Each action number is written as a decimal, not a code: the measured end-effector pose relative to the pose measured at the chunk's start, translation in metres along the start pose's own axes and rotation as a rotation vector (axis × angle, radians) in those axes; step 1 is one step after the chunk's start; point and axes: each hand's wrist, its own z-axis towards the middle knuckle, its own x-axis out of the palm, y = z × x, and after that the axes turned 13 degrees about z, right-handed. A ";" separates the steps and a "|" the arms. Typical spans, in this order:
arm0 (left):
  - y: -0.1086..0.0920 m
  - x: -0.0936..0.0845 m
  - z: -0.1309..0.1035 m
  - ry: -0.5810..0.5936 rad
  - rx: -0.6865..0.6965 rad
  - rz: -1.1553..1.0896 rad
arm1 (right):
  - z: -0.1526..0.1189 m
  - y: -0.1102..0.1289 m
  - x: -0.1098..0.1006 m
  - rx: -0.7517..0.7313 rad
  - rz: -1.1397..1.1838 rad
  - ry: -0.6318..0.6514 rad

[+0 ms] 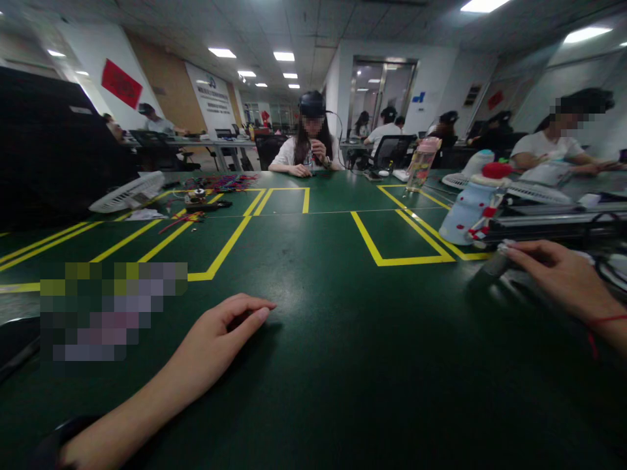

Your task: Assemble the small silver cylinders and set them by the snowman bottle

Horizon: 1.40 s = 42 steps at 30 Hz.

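My left hand (215,343) rests on the dark green tabletop (313,365), its fingers loosely stretched out and the thumb beside the index finger. Nothing shows in it. At the right, my right hand (568,277) pinches the pale top of a small dark grey cylinder (494,266) between thumb and fingertips. The cylinder leans a little and stands at or just above the table; its exact kind is unclear. Just behind it is a light blue bottle (463,212) with a red cap.
Yellow tape (416,261) marks rectangles on the table. Wires (225,183), a small device (197,196) and a white fan (130,192) lie at the left back. A clear pink-lidded bottle (424,163) stands at the right back. A person (311,143) sits opposite; others sit farther off.
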 end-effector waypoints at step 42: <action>-0.089 0.012 0.023 0.000 0.321 -0.157 | -0.156 0.195 0.108 -0.318 0.814 0.914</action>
